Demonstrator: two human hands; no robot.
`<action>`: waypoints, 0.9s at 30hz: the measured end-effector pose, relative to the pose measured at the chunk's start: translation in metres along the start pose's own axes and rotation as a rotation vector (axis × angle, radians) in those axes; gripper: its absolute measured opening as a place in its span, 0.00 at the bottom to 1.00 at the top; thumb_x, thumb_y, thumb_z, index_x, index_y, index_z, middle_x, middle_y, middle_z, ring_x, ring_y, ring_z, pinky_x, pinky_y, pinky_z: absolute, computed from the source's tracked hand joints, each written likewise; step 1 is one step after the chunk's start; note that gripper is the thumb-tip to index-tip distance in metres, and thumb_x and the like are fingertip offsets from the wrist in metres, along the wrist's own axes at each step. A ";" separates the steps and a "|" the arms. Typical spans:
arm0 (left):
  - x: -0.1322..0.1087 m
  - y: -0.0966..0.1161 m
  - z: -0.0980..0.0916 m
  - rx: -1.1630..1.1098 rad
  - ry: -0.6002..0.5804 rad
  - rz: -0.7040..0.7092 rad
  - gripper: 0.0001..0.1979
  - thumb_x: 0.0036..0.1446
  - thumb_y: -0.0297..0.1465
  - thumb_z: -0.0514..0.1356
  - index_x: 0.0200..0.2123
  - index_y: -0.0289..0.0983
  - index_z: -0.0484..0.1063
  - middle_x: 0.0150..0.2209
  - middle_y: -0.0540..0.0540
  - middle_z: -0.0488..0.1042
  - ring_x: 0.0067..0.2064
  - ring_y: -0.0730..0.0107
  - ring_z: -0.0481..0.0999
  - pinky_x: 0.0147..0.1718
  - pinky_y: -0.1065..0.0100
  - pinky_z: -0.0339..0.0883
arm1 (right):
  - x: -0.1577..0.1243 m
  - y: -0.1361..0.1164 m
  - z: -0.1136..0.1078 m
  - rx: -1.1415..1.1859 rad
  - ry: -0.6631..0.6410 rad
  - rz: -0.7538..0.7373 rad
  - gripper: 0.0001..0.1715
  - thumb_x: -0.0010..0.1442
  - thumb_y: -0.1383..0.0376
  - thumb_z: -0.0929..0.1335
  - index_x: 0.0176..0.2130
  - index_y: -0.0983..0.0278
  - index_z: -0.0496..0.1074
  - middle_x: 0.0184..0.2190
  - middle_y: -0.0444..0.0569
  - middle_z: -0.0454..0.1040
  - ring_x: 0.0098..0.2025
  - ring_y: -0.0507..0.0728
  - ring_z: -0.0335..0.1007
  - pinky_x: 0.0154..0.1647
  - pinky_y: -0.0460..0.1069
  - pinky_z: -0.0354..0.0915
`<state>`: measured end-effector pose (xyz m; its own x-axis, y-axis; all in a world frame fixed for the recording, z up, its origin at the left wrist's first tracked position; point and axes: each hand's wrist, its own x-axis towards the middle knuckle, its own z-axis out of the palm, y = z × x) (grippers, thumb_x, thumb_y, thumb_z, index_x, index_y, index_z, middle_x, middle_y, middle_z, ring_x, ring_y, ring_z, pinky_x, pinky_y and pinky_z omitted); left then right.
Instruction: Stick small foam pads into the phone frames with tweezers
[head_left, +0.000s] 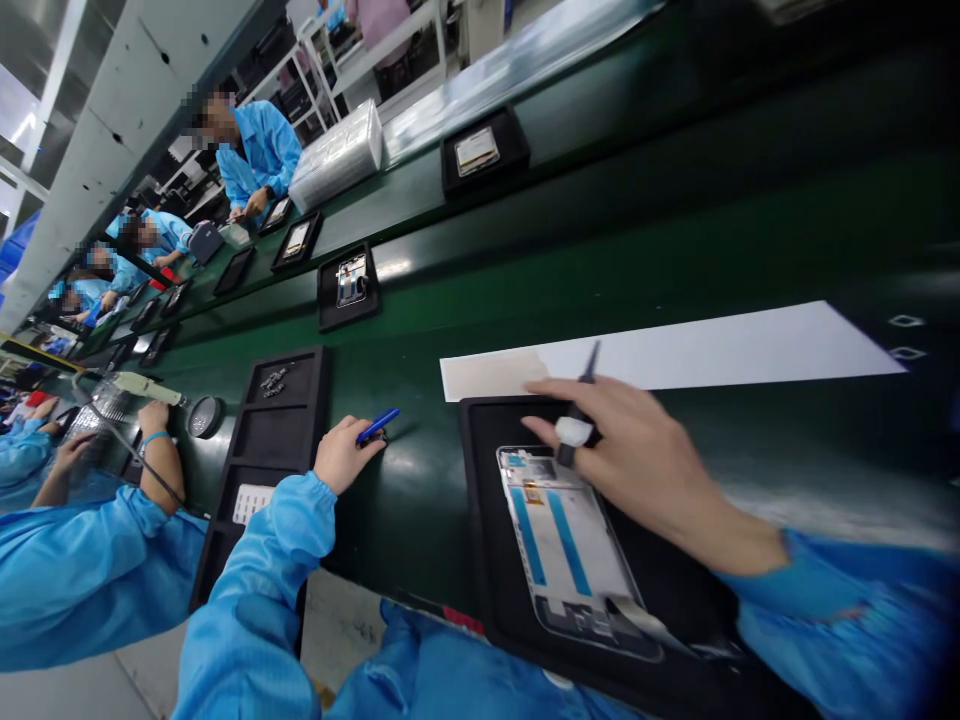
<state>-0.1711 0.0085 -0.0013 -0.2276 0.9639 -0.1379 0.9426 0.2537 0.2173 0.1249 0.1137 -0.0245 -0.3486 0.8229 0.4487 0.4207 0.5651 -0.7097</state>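
My left hand [346, 452] rests on the green bench with its fingers closed round a blue pen-shaped tool [379, 426]. Small dark bits show under its fingertips, too small to name. Above a black foam tray [480, 520], my right hand [645, 465] grips a dark pointed tool [590, 362], its tip angled up and away. A whitish piece [574, 431] sits on or against that tool by the thumb; its kind is unclear. Inside the tray lies an opened phone-like device [551, 530] with two blue strips. My right hand hides part of its upper right side.
A white paper strip [720, 345] lies behind the tray. To the left stands a black compartment tray [277, 435] with small metal parts, near a round dark tin [204, 417]. Across the bench is another device tray [349, 287]. A co-worker's arm [161, 460] is close on the left.
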 end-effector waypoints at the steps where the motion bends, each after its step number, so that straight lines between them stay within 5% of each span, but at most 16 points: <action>1: -0.001 0.002 0.001 -0.010 0.007 0.008 0.07 0.59 0.34 0.62 0.41 0.41 0.76 0.36 0.50 0.70 0.33 0.73 0.73 0.37 0.71 0.68 | 0.001 -0.010 0.001 0.110 -0.079 0.045 0.17 0.59 0.53 0.66 0.43 0.59 0.73 0.41 0.53 0.80 0.45 0.66 0.76 0.48 0.61 0.68; 7: -0.013 0.027 0.002 -0.146 0.152 0.214 0.05 0.59 0.32 0.62 0.38 0.39 0.76 0.34 0.49 0.71 0.34 0.73 0.73 0.35 0.73 0.68 | 0.008 -0.049 0.035 0.500 -0.425 0.306 0.15 0.51 0.62 0.71 0.41 0.58 0.71 0.34 0.45 0.80 0.36 0.59 0.78 0.39 0.52 0.70; 12: -0.025 0.045 0.001 -0.054 0.335 0.434 0.06 0.62 0.30 0.58 0.40 0.39 0.76 0.34 0.48 0.72 0.34 0.74 0.75 0.32 0.75 0.67 | 0.007 -0.053 0.063 0.649 -0.454 0.362 0.15 0.49 0.62 0.71 0.39 0.60 0.68 0.30 0.44 0.80 0.32 0.57 0.76 0.35 0.51 0.69; 17: -0.030 0.052 0.003 0.116 0.509 0.545 0.10 0.65 0.33 0.55 0.40 0.40 0.77 0.33 0.48 0.73 0.31 0.75 0.75 0.27 0.76 0.65 | 0.003 -0.053 0.064 0.721 -0.429 0.389 0.15 0.50 0.62 0.70 0.39 0.60 0.67 0.31 0.46 0.80 0.34 0.57 0.77 0.36 0.51 0.69; 21: -0.023 0.043 0.006 0.079 0.473 0.501 0.09 0.64 0.32 0.56 0.41 0.40 0.76 0.34 0.48 0.74 0.33 0.74 0.76 0.30 0.75 0.68 | 0.001 -0.053 0.054 0.843 -0.405 0.446 0.18 0.49 0.60 0.72 0.39 0.60 0.66 0.31 0.45 0.78 0.33 0.56 0.76 0.37 0.52 0.70; 27: -0.002 0.013 0.023 0.027 0.334 0.253 0.07 0.58 0.34 0.63 0.40 0.40 0.76 0.36 0.48 0.73 0.29 0.72 0.75 0.28 0.72 0.69 | -0.009 -0.053 0.020 1.129 -0.395 0.648 0.23 0.46 0.57 0.77 0.39 0.60 0.68 0.31 0.44 0.77 0.37 0.55 0.76 0.47 0.54 0.69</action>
<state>-0.1530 0.0075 -0.0203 -0.0508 0.9698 0.2384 0.9840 0.0078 0.1780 0.0894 0.0749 -0.0017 -0.6466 0.7411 -0.1808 -0.2438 -0.4254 -0.8715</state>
